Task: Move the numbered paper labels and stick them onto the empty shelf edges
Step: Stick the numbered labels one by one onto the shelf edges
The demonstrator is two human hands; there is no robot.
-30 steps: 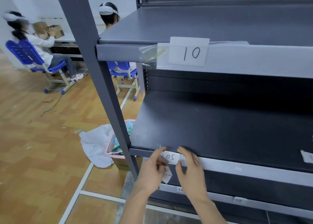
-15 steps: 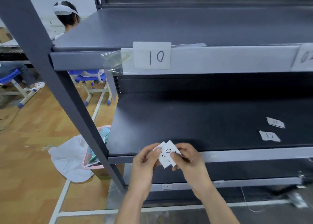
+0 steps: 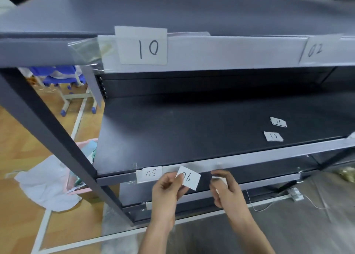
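Label "06" [image 3: 189, 177]: pinching it by its left end with left hand [image 3: 169, 186], holding it just in front of lower shelf edge [image 3: 269, 155], just right of stuck label "05" [image 3: 149, 174], long axis sloping down to the right. Curling right hand [image 3: 224, 190] round small white scrap [image 3: 221, 179], writing hidden. Showing label "10" [image 3: 143, 46] and label "02" [image 3: 315, 49] on upper shelf edge [image 3: 230, 51], label "11" [image 3: 278, 122] and label "12" [image 3: 273, 136] lying flat on shelf board [image 3: 192, 128].

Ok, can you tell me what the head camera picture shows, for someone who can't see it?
A left hand pinches the 06 label in front of the grey shelf edge, just right of the stuck-on 05 label. The right hand grips a small white piece. The 11 label and 12 label lie loose on the shelf.
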